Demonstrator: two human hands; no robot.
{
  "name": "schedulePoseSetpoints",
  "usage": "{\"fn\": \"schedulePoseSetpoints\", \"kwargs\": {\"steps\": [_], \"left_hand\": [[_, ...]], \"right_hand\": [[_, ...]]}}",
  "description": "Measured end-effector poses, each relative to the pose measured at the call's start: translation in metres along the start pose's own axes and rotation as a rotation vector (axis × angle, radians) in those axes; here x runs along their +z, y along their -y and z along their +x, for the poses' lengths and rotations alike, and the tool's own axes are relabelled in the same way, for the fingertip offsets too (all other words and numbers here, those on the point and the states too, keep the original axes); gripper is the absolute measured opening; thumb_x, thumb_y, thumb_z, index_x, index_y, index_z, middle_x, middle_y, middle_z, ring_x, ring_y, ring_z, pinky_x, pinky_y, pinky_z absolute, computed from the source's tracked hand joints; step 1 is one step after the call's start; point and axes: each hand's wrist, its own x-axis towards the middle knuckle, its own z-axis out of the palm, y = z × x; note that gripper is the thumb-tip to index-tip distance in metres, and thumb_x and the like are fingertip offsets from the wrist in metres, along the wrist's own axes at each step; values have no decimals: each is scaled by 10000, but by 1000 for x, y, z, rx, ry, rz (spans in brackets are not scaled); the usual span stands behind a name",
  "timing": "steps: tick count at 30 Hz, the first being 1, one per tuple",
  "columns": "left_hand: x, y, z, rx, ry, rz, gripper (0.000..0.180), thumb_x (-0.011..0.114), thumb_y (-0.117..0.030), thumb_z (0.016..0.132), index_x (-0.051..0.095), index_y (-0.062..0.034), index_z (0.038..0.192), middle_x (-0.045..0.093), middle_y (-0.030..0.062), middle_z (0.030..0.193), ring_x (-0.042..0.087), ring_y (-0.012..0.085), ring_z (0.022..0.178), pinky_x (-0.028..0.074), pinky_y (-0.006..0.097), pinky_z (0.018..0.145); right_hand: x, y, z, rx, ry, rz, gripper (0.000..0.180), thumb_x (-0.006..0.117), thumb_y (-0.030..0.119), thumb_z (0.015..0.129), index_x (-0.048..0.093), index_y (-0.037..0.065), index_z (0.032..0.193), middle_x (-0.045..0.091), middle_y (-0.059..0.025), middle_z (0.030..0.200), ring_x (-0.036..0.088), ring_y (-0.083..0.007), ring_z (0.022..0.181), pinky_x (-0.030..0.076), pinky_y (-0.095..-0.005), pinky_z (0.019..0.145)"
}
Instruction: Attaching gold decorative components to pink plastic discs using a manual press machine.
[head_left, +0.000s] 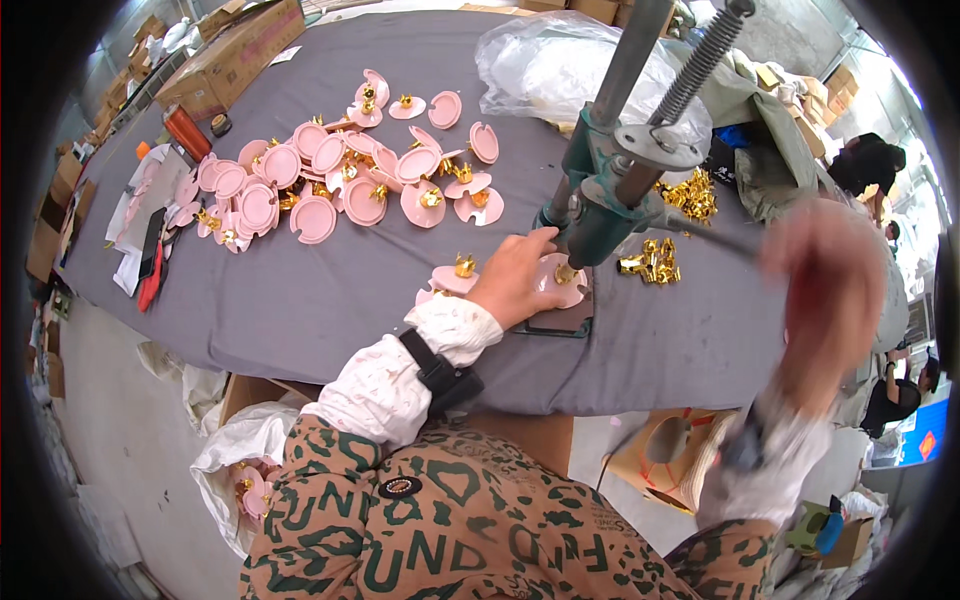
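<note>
A green hand press [600, 225] stands at the table's right front. Under its ram lies a pink notched plastic lid [568, 290] with a gold crown-shaped piece [565, 273] at its middle. My left hand [510, 275] pinches the lid's left edge, holding it on the press base [560, 322]. My right hand [825, 280], smeared by motion, is closed round the end of the press lever [715, 238]. Beside my left wrist rest more pink lids [452, 282], one topped with a gold crown piece.
Many pink lids [280, 165], several with gold crowns, lie heaped on the grey-covered table [250, 305]. Loose gold pieces [650, 262] sit right of the press. Clear plastic [530, 70] lies behind it. A phone [153, 240], orange bottle [187, 132] and carton [230, 60] are leftward.
</note>
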Motion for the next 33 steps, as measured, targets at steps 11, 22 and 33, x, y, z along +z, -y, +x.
{"fn": "schedulePoseSetpoints", "kwargs": {"steps": [11,22,33], "left_hand": [[25,-14,15,-147,81,-68,700,771,-168,689,413,-25,1272,633,162,1026,577,334,970,476,407,841],[-33,-5,-7,-306,-97,-337,464,712,-108,762,521,-34,1179,686,110,886,650,228,825,512,330,745],[10,-3,15,-39,132,7,371,726,-218,720,609,-76,1041,647,128,968,557,313,994,454,401,857]], "right_hand": [[2,3,-78,-184,229,-676,281,525,23,630,713,92,826,655,-10,735,501,-147,469,442,-278,481],[-67,-57,128,331,21,-135,207,476,95,911,594,17,1062,609,-4,830,417,-14,490,359,-171,451],[-15,-22,116,269,-207,-157,164,483,-43,779,615,-43,877,619,-89,661,467,-104,407,373,-198,387]]}}
